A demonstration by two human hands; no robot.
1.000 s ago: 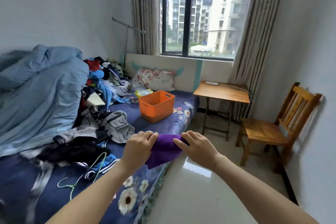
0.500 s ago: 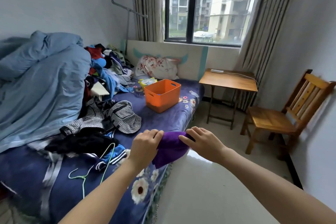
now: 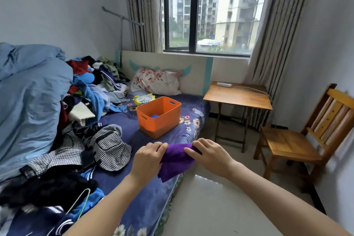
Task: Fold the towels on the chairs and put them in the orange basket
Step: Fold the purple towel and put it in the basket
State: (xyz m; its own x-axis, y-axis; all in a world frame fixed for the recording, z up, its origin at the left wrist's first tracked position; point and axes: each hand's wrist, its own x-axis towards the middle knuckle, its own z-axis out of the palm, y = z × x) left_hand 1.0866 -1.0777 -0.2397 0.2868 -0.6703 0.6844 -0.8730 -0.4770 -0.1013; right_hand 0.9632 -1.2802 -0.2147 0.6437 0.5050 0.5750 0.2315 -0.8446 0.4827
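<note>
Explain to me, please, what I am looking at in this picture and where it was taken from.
There is no machine here. A person wears a camera on the head, so you look forward and down along both bare arms. The left hand and right hand together hold a purple towel over the edge of the bed. On the bed stand an orange basket, with something blue inside, and piles of clothes. At the right are a small table and a wooden chair with a bare seat.

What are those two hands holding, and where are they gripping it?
A folded purple towel. The left hand pinches its upper left end and the right hand its upper right end, so the rest hangs down between them.
</note>
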